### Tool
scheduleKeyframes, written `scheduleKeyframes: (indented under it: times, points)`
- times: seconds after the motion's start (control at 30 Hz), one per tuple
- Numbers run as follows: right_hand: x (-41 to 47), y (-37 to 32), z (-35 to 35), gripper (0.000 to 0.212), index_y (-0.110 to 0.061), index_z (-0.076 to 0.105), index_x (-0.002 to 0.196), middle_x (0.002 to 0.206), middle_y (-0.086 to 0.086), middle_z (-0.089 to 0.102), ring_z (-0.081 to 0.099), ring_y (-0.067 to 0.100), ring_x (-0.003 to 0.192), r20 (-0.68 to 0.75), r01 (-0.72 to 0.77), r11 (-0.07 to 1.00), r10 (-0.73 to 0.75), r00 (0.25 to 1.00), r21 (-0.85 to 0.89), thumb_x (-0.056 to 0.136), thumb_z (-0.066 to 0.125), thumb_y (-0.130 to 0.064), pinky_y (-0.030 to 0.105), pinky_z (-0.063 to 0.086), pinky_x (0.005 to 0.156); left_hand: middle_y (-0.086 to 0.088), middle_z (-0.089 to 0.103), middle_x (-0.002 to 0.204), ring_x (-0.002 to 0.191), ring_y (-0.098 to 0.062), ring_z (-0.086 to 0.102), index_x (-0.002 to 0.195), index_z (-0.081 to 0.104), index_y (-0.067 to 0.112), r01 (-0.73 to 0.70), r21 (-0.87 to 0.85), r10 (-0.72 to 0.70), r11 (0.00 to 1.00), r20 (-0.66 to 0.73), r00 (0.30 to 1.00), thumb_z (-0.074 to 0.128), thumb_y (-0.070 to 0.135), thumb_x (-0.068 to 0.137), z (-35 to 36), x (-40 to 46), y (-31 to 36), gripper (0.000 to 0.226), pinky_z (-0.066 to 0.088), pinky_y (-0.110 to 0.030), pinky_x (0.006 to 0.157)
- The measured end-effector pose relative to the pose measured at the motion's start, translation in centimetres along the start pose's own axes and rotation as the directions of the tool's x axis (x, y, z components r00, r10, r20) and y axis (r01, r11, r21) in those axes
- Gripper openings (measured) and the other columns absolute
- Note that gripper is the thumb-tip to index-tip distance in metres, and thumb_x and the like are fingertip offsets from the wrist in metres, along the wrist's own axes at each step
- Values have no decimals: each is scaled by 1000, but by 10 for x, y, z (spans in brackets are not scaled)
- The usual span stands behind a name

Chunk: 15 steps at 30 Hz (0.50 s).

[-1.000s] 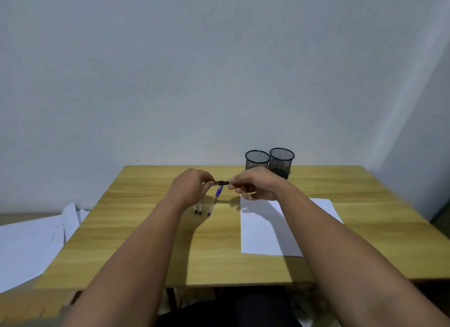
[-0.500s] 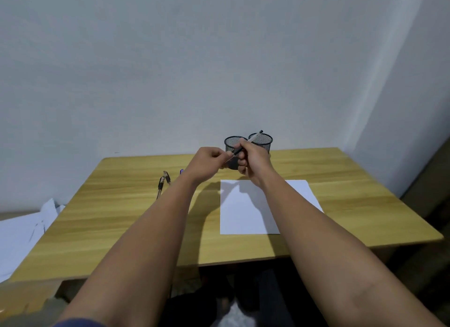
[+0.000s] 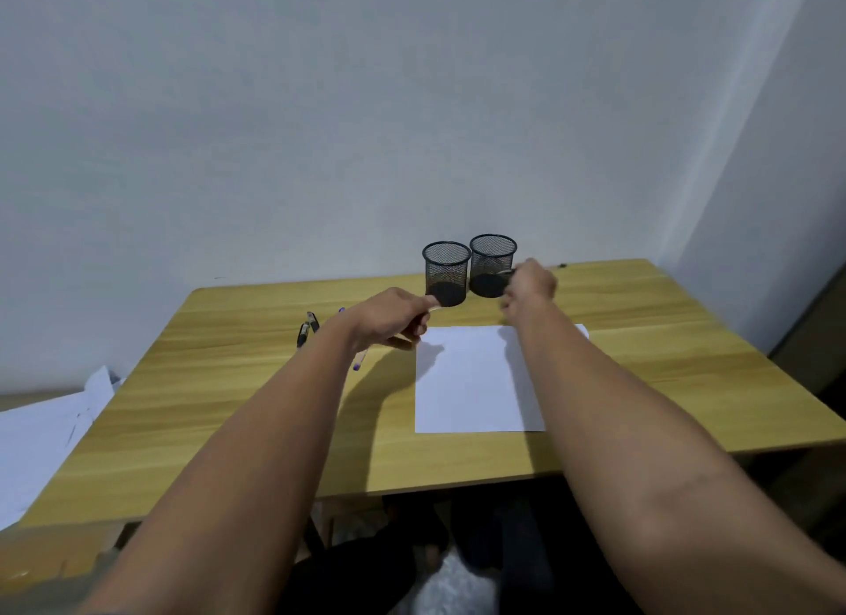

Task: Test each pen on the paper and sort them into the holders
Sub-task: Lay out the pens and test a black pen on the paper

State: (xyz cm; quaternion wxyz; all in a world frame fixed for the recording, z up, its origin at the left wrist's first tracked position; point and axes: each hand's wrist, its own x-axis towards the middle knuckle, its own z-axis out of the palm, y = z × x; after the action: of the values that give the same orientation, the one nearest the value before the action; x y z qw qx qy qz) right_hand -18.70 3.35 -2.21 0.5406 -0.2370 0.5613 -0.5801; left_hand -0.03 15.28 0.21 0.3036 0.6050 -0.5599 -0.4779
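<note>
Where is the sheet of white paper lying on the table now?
The white paper lies flat, right of the table's centre, just in front of the two mesh holders, partly under the right forearm.

This looks like a plain room at home or in a small office. A wooden tabletop [image 3: 664,372] stands against a bare white wall [image 3: 366,111]. Two black mesh pen cups [image 3: 446,273] sit at its far edge, and loose papers [image 3: 41,436] lie beside its left edge.
</note>
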Motion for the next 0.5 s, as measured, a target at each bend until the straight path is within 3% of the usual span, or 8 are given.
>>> scheduleKeyframes:
  times: [0.07, 0.13, 0.2, 0.27, 0.33, 0.4, 0.5]
  points:
    - [21, -9, -13, 32, -18, 60, 73, 75, 12, 65, 45, 19, 53, -39, 150, 977, -158, 987, -152, 102, 53, -28, 28, 35, 51, -2, 68, 73, 70, -20, 60, 73, 65, 10, -35, 262, 89, 964, -198, 976, 51, 40, 102, -13, 6, -21, 44, 48, -31, 72]
    - [17, -7, -16, 25, -18, 66, 85, 77, 6, 75, 58, 18, 59, 40, 313, 912, -314, 949, -265, 103, 61, -34, 32, 44, 59, 2, 73, 81, 77, -19, 66, 77, 71, 18, 5, 467, 174, 884, -340, 924, 53, 46, 99, -20, 14, -44, 40, 50, -33, 72]
    - [4, 6, -19, 15, -21, 67, 100, 78, -2, 78, 67, 19, 70, 177, 477, 792, -444, 879, -381, 106, 60, -33, 31, 50, 65, 4, 73, 90, 85, -20, 65, 86, 72, 25, 64, 633, 235, 771, -376, 896, 52, 51, 97, -17, 24, -63, 35, 51, -34, 71]
    - [-5, 27, -29, 14, -26, 68, 103, 88, -1, 80, 72, 25, 81, 329, 617, 614, -525, 785, -493, 107, 55, -29, 35, 55, 72, 3, 70, 98, 94, -22, 61, 96, 75, 26, 109, 798, 308, 592, -349, 885, 51, 53, 96, -11, 35, -78, 36, 52, -36, 72]
    - [-9, 49, -43, 17, -26, 68, 113, 94, 1, 77, 70, 30, 87, 483, 694, 379, -516, 707, -612, 107, 52, -26, 40, 55, 76, 1, 67, 102, 98, -23, 57, 100, 76, 25, 145, 857, 338, 495, -344, 876, 51, 53, 96, -5, 40, -86, 37, 50, -36, 70]
    - [-15, 69, -52, 21, -25, 60, 127, 103, 0, 74, 68, 30, 100, 576, 687, 187, -419, 702, -702, 107, 51, -25, 44, 52, 89, 1, 66, 105, 105, -25, 54, 104, 76, 24, 185, 861, 344, 475, -374, 861, 52, 51, 98, -2, 43, -91, 36, 50, -36, 70]
    - [-19, 88, -62, 31, -24, 51, 138, 130, -3, 68, 61, 25, 127, 628, 667, 56, -287, 724, -743, 108, 53, -33, 57, 34, 118, 1, 66, 107, 110, -26, 52, 106, 76, 24, 221, 859, 358, 462, -409, 839, 52, 49, 98, 0, 46, -93, 36, 49, -35, 67]
